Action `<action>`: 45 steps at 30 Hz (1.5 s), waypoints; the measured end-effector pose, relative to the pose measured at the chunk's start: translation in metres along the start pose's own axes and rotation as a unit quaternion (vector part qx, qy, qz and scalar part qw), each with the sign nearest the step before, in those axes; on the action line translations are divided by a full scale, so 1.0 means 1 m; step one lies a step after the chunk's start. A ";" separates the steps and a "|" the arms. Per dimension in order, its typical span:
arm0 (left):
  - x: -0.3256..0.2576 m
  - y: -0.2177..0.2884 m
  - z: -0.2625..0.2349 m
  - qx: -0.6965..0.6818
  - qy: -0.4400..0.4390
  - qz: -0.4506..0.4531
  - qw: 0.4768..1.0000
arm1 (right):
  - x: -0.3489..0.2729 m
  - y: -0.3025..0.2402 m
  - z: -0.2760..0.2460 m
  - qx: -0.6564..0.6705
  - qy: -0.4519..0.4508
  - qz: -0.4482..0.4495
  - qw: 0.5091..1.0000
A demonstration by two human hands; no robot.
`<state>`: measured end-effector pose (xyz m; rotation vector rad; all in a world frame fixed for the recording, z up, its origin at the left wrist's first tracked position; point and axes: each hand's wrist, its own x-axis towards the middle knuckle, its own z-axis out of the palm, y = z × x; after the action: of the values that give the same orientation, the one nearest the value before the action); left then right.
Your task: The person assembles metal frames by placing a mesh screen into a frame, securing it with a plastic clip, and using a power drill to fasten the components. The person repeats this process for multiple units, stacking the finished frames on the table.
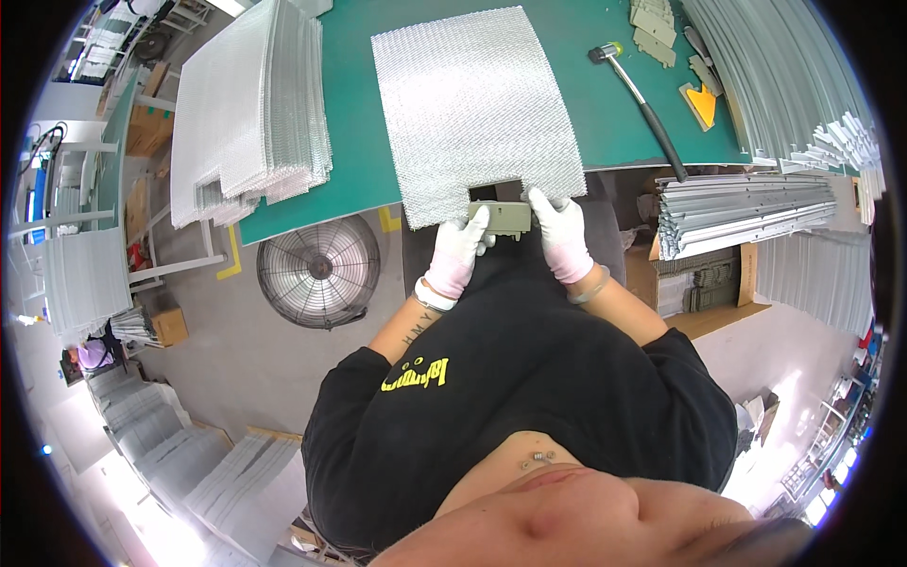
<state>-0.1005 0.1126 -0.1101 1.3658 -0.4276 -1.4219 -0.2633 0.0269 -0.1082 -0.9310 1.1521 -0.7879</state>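
A silvery mesh sheet (477, 104) lies on the green table, its near edge reaching past the table's front. A rectangular notch is cut into that edge. In front of the notch is a flat olive-grey plate (503, 218) with small tabs along one side. My gloved left hand (455, 255) pinches the plate's left end, thumb on top. My gloved right hand (565, 241) is closed at the sheet's near edge, right of the notch, with the thumb over the mesh. Its lower fingers are mostly hidden.
On the green table (354, 180), a stack of mesh sheets (241, 104) stands left. A hammer (642, 104), a yellow scraper (701, 104) and olive plates (654, 33) lie right. Metal strips (746, 213) jut out beside a cardboard box (723, 319). A floor fan (319, 269) stands lower left.
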 end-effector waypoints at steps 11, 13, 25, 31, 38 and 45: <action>0.000 -0.011 0.004 -0.105 -0.004 0.015 0.994 | -0.001 0.007 0.003 0.081 0.021 0.009 0.996; -0.005 -0.006 0.009 -0.147 -0.010 0.008 0.989 | -0.002 0.008 0.003 0.092 -0.002 0.008 0.996; 0.033 0.160 0.015 0.599 -0.170 0.225 0.750 | 0.004 0.024 0.015 0.042 -0.186 -0.012 0.982; 0.077 0.103 0.049 0.725 -0.116 0.429 0.527 | -0.015 0.011 -0.013 0.095 -0.006 -0.093 0.991; 0.040 0.078 0.073 0.721 -0.066 0.417 0.549 | 0.003 0.022 -0.029 0.116 -0.002 -0.076 0.990; 0.033 0.077 0.074 0.724 -0.082 0.410 0.548 | -0.010 0.022 -0.001 0.266 0.066 -0.105 0.956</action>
<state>-0.1246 0.0274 -0.0427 1.7000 -2.3821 -0.0754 -0.2657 0.0449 -0.1243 -0.5545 0.8900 -1.2739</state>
